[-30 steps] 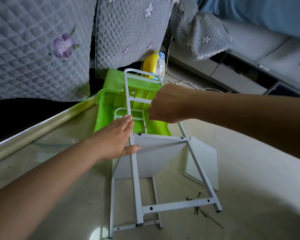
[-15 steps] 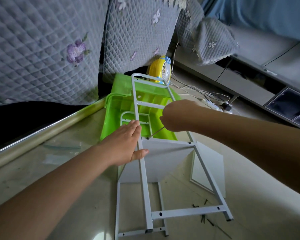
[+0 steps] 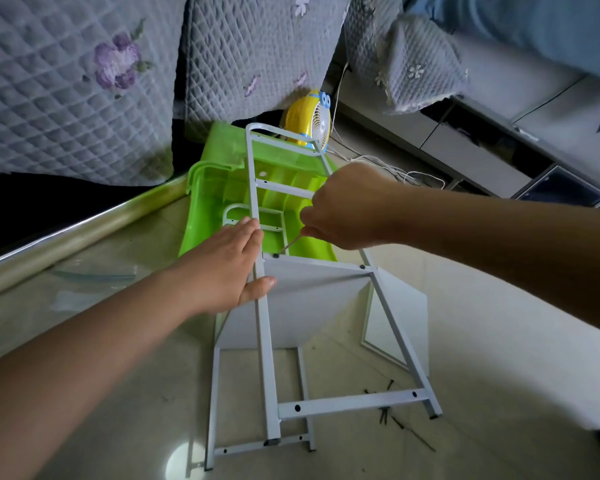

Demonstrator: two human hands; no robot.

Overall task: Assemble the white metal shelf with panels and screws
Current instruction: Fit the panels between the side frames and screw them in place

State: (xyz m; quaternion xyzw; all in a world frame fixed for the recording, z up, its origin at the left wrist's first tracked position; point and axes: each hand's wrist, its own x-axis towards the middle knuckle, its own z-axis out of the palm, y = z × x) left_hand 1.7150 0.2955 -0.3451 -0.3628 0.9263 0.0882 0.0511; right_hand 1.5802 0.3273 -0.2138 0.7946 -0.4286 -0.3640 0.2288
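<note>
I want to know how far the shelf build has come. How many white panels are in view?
2. One white panel is fixed between the two side frames. A second panel lies on the floor to the right, partly behind the frame. Others may be hidden.

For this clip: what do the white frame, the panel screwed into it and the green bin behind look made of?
Frame: likely painted metal tube; thin square rails, drilled holes, matte white coat.
Panel: flat, matte white sheet; metal or coated board, cannot tell which.
Green bin: translucent glossy plastic; light passes through its moulded walls.
</note>
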